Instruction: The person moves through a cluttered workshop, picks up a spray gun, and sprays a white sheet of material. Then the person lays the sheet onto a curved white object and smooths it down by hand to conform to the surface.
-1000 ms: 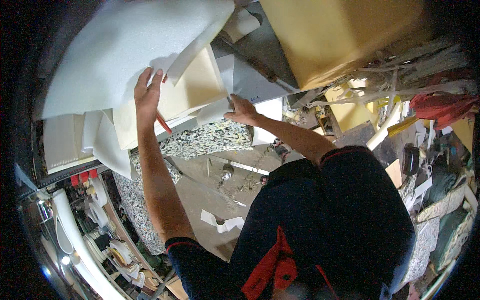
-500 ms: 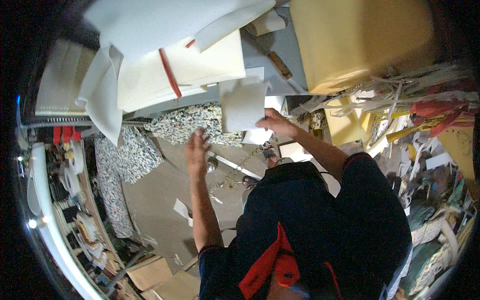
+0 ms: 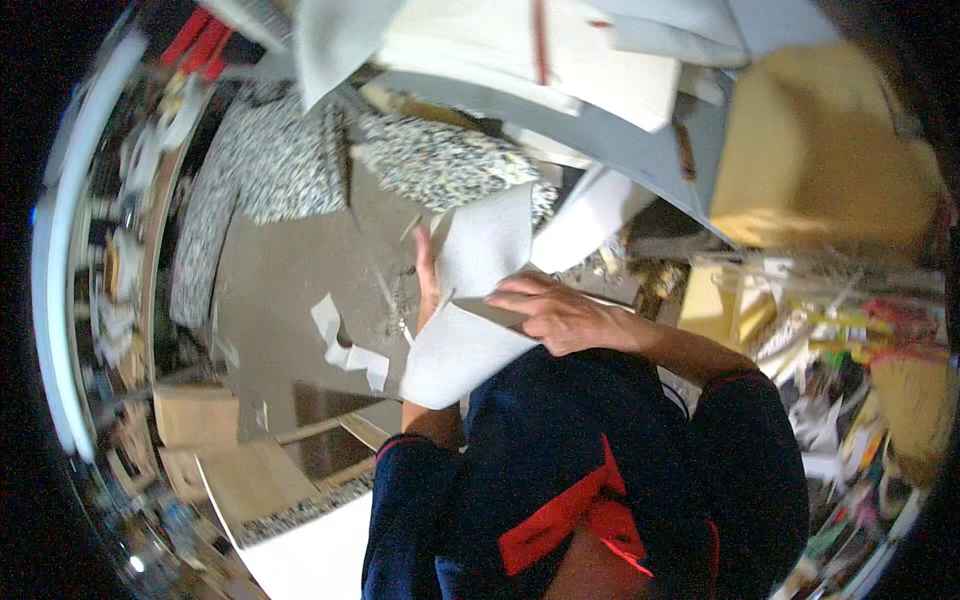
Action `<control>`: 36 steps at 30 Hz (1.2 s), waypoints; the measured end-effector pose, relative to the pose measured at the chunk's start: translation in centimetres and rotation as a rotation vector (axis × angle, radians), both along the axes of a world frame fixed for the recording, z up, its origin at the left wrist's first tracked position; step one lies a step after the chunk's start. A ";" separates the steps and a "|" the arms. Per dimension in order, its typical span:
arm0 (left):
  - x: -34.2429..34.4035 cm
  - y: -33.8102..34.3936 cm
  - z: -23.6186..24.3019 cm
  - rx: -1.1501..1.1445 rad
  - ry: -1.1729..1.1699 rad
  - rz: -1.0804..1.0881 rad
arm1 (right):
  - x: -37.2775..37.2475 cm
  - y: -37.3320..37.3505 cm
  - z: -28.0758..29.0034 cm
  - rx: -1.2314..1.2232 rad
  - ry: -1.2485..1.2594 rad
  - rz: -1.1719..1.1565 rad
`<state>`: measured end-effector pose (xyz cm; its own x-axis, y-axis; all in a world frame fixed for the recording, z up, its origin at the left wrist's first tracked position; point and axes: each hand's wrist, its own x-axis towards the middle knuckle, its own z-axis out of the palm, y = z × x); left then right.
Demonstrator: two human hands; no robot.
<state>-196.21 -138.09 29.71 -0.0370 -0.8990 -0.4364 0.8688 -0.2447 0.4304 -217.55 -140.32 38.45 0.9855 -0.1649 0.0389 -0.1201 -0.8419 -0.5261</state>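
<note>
A pale grey-white sheet [image 3: 470, 352], bent with a V-shaped gap at its right side, is held low before my body, off the bench. My left hand [image 3: 426, 258] grips it from the left; most of that hand is hidden behind it, with one long digit showing along the edge. My right hand [image 3: 550, 317] has its fingertips on the sheet at the gap, fingers bent and close together. Whether anything small is between them is too blurred to tell.
A bench [image 3: 708, 145] with white sheets [image 3: 610, 75] and a yellow foam block [image 3: 810, 150] spans the top. Speckled foam pieces [image 3: 280, 160] and white scraps [image 3: 350, 355] lie below. A long white tube [image 3: 62, 280] runs at left; cluttered offcuts [image 3: 830, 430] fill the right.
The view has swung, showing more floor. My right hand has pulled the sheet from the bench toward my body, and my left hand has come down from the stack and taken hold of it.
</note>
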 end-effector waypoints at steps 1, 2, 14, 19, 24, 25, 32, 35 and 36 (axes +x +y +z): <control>1.8 0.0 1.2 -0.090 0.095 0.027 | 0.1 0.3 0.0 0.029 -0.036 -0.045; 3.6 -0.5 2.1 0.067 0.165 0.028 | 0.4 0.3 0.0 0.092 -0.115 -0.062; 11.3 6.0 7.0 -0.121 0.167 0.227 | 8.8 -2.1 -2.1 1.103 -0.285 -0.599; 12.5 8.5 6.2 -0.040 0.114 0.285 | 14.5 -4.2 -0.5 1.639 -0.537 -0.595; 14.3 11.1 4.4 -0.176 0.078 0.167 | 16.6 -4.9 1.7 1.392 -0.587 -0.589; 14.6 11.6 4.1 -0.278 0.063 0.110 | 16.9 -5.0 2.0 1.402 -0.637 -0.606; 12.1 13.7 0.5 -0.180 -0.311 -0.368 | 17.8 -7.5 4.1 1.383 -0.980 -0.831; 9.9 14.2 -1.2 -0.113 -0.313 -0.384 | 16.9 -9.9 5.6 1.309 -1.081 -0.930; 9.3 14.3 -1.7 -0.093 -0.304 -0.362 | 16.6 -10.7 5.9 1.291 -1.118 -0.975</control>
<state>-186.87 -123.81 28.04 -0.2382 -0.8875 -0.3944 0.5658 -0.4569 0.6864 -200.99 -150.99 44.36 0.1803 -0.9792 -0.0935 0.5379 0.1778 -0.8241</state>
